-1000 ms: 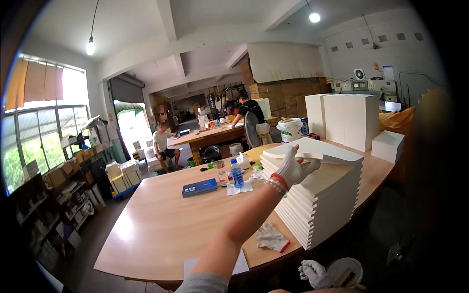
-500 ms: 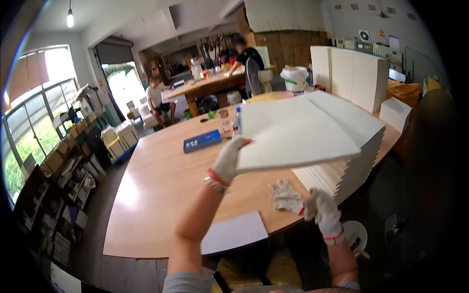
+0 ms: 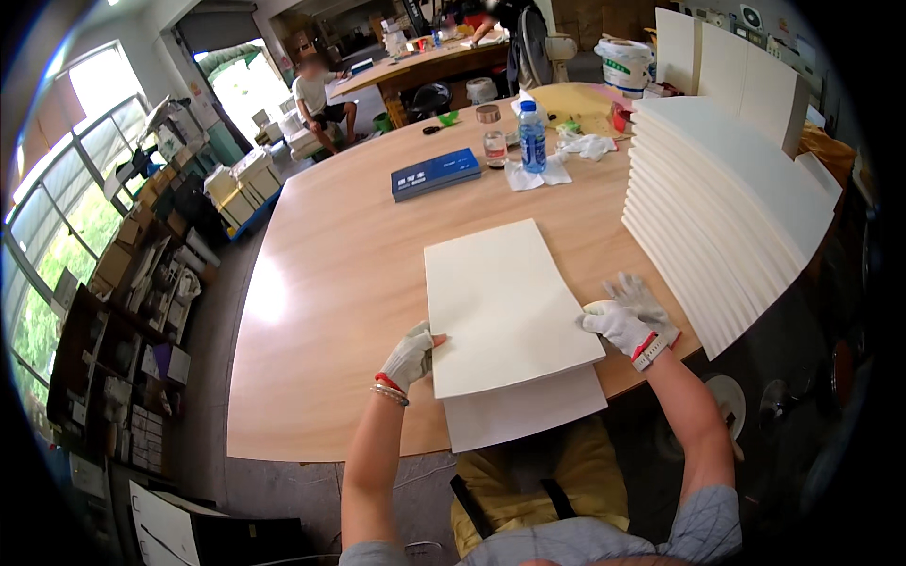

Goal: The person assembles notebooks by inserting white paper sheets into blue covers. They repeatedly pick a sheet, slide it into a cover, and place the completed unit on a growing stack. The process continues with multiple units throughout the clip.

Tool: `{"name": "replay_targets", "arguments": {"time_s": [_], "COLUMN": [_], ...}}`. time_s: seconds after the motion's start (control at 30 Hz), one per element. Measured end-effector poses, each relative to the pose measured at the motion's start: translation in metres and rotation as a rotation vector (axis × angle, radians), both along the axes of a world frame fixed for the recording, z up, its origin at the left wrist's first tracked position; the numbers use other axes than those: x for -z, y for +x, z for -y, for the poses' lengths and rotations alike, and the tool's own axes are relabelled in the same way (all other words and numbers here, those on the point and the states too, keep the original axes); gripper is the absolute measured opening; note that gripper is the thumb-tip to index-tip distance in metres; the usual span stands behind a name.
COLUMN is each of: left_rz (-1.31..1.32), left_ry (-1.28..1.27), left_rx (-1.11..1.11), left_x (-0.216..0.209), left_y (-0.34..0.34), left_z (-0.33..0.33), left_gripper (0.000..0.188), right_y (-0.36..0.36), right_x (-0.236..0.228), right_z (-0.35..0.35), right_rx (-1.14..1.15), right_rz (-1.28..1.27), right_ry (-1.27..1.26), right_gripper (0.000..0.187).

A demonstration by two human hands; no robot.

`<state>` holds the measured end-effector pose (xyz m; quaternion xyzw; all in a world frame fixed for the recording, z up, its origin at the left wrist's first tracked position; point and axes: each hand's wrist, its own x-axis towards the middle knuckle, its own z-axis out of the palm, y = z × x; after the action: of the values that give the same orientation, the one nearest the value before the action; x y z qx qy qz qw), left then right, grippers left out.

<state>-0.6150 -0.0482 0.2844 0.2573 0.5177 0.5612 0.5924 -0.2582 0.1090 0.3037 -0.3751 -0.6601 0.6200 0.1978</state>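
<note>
A thick white board (image 3: 495, 302) lies at the near edge of the table, between my two gloved hands. My left hand (image 3: 410, 357) is closed on its left edge, with the thumb on top. At the right edge, near the lower corner, my right hand (image 3: 618, 325) grips it too. Below the board a thin white sheet (image 3: 524, 415) sticks out toward me, at the table's edge. A loose white glove (image 3: 649, 304) lies just beyond my right hand, partly covered by it. To the right rises a tall stack of similar white boards (image 3: 722, 203).
On the wooden table (image 3: 321, 311) stand a blue box (image 3: 436, 174), a glass jar (image 3: 495, 149) and a blue-labelled bottle (image 3: 532, 141) on crumpled tissue (image 3: 557, 174). Farther back is a white bucket (image 3: 625, 66). A person (image 3: 316, 94) sits beyond the table; another stands at a far bench.
The board has come down from beside the stack, leftward and toward me, onto the sheet. My right hand has moved up from the table's edge and taken hold of it.
</note>
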Motion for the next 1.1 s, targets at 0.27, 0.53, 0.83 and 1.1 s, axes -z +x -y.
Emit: {"name": "replay_targets", "arguments": {"time_s": [0.27, 0.53, 0.83, 1.1], "left_rz": [-0.410, -1.301, -1.387, -1.453], "left_ry": [-0.148, -0.103, 0.062, 0.132], "left_rx": [-0.065, -0.207, -0.179, -0.167], "left_x": [-0.018, 0.003, 0.000, 0.001], "left_y": [0.010, 0.053, 0.091, 0.093], "left_z": [0.013, 0.105, 0.135, 0.139], "left_gripper": [0.030, 0.053, 0.060, 0.060], "right_y": [-0.010, -0.013, -0.012, -0.012], "right_x": [0.029, 0.033, 0.023, 0.016], "right_z": [-0.006, -0.011, -0.009, -0.011], "right_rx": [0.015, -0.041, -0.080, -0.124], "right_rz": [0.001, 0.100, 0.181, 0.331], "right_ry": [0.026, 0.183, 0.331, 0.454], "right_gripper": [0.036, 0.035, 0.032, 0.036]}}
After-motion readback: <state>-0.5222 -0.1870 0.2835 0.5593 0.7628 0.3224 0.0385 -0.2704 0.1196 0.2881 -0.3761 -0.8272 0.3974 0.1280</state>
